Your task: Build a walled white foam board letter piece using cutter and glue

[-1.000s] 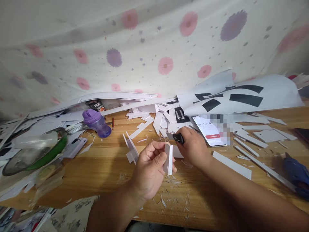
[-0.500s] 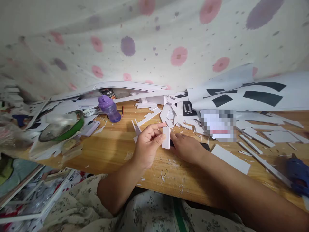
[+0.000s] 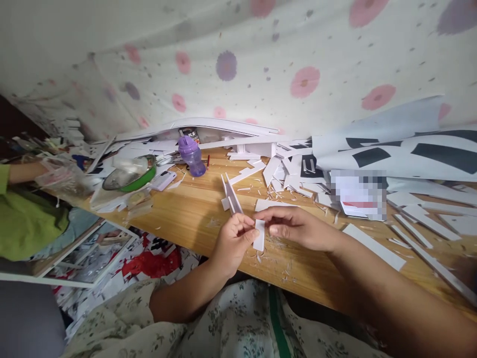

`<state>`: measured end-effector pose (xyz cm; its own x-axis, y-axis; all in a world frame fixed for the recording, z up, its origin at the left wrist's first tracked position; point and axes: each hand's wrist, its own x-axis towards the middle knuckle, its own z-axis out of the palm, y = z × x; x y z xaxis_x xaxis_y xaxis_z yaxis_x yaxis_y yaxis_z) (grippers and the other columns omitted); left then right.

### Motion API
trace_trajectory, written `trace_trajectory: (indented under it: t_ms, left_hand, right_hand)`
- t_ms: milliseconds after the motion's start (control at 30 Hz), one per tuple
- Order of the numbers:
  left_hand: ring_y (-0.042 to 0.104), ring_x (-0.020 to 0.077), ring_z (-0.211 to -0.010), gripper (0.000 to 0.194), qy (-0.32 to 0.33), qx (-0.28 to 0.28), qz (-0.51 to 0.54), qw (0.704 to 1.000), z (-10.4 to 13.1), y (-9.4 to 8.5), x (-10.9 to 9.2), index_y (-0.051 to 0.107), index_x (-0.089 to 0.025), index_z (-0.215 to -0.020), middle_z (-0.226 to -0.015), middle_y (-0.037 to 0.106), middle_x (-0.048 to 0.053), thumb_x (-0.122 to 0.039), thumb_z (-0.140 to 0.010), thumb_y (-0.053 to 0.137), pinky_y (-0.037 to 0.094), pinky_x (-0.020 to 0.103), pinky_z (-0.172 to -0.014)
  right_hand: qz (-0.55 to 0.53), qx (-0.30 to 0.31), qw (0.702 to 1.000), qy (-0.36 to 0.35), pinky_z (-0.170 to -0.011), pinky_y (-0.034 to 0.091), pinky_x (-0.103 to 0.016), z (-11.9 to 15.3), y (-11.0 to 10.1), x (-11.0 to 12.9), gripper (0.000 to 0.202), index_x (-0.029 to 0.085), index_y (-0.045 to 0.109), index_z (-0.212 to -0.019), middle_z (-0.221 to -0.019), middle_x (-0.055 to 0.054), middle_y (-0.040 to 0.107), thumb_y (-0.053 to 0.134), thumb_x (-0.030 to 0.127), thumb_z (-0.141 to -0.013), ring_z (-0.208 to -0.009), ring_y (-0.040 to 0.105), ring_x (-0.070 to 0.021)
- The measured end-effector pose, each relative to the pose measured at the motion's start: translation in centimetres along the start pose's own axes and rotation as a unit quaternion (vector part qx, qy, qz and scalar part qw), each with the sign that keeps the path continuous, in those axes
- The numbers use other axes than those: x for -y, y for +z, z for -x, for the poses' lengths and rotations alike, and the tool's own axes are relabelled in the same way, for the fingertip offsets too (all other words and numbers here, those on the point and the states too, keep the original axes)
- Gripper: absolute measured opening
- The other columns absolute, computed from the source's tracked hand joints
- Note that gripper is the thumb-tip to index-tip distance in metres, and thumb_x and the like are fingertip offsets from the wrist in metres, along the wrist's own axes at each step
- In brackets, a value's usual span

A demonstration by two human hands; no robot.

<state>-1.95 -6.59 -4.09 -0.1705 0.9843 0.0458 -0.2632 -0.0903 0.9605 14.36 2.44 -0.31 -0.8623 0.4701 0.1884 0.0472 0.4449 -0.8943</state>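
Observation:
A small flat white board piece (image 3: 259, 237) is pinched between the thumb and fingers of my left hand (image 3: 231, 241), just above the front of the wooden table (image 3: 179, 214). My right hand (image 3: 303, 229) is beside it, with its index fingertip at the piece's upper end and its thumb held apart from the finger. Behind my right hand lies a white strip (image 3: 274, 204), partly covered by it. Just beyond my left hand stands a narrow white assembly of joined strips (image 3: 231, 196).
White offcuts (image 3: 286, 171) and shavings litter the table. A purple cup (image 3: 192, 156), a green bowl (image 3: 139, 180) and a phone-like object (image 3: 163, 181) stand left. A white panel (image 3: 374, 247) lies right. At far left, another person's green sleeve (image 3: 32, 219) reaches in near a plastic bag (image 3: 65, 176).
The view has swung left, bringing in another person's arm. My right hand has left a dark object on the table and come up to the white piece, which my left hand still holds.

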Motion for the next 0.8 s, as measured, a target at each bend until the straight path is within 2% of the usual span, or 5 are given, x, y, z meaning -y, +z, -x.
trace_trajectory:
  t_ms: [67,133,433,633,800]
  left_hand:
    - [0.056,0.0111,-0.070,0.025,-0.001,-0.007,-0.005,1.000,0.2,-0.1,0.0,0.053,-0.016,-0.080,-0.074,0.062,-0.001,-0.027,-0.070,0.074,0.042,0.022,-0.065]
    - [0.056,0.0106,-0.068,0.027,-0.006,-0.012,-0.006,1.000,0.3,0.0,-0.1,0.053,-0.016,-0.080,-0.074,0.063,-0.001,-0.027,-0.068,0.075,0.042,0.021,-0.063]
    - [0.056,0.0099,-0.060,0.028,-0.027,-0.008,-0.024,0.999,-0.1,0.7,0.2,0.054,-0.016,-0.079,-0.068,0.063,-0.002,-0.030,-0.067,0.076,0.044,0.021,-0.056]
    - [0.057,0.0107,-0.058,0.034,-0.112,0.051,0.040,0.992,-0.2,1.1,-0.4,0.058,-0.014,-0.074,-0.074,0.066,0.004,-0.044,-0.069,0.074,0.049,0.023,-0.054]
    - [0.060,0.0107,-0.056,0.037,-0.165,0.103,0.075,0.978,-0.1,0.6,-0.6,0.062,-0.013,-0.079,-0.074,0.068,0.005,-0.041,-0.064,0.079,0.050,0.022,-0.053]
  right_hand:
    - [-0.105,0.023,0.994,0.009,-0.068,0.045,-0.026,-0.1,0.4,-0.2,0.034,0.018,0.063,-0.109,-0.084,-0.001,0.061,0.059,0.040,-0.084,-0.073,0.056,-0.0108]
    - [-0.149,0.011,0.988,0.026,-0.068,0.044,-0.026,-0.2,0.8,-0.5,0.032,0.017,0.064,-0.105,-0.083,0.000,0.061,0.063,0.038,-0.081,-0.073,0.055,-0.0102]
    - [-0.202,-0.037,0.977,0.056,-0.058,0.042,-0.023,-0.5,1.0,-1.1,0.020,0.015,0.065,-0.090,-0.070,0.002,0.060,0.065,0.032,-0.079,-0.059,0.050,-0.0071]
    - [-0.214,-0.058,0.974,0.044,-0.057,0.044,-0.024,-0.3,0.3,-0.8,0.015,0.015,0.065,-0.084,-0.064,0.003,0.060,0.067,0.029,-0.078,-0.056,0.052,-0.0074]
    - [-0.217,-0.046,0.974,0.038,-0.059,0.048,-0.025,-0.1,0.2,-0.7,0.015,0.015,0.064,-0.087,-0.069,0.001,0.064,0.066,0.029,-0.080,-0.060,0.059,-0.0090]
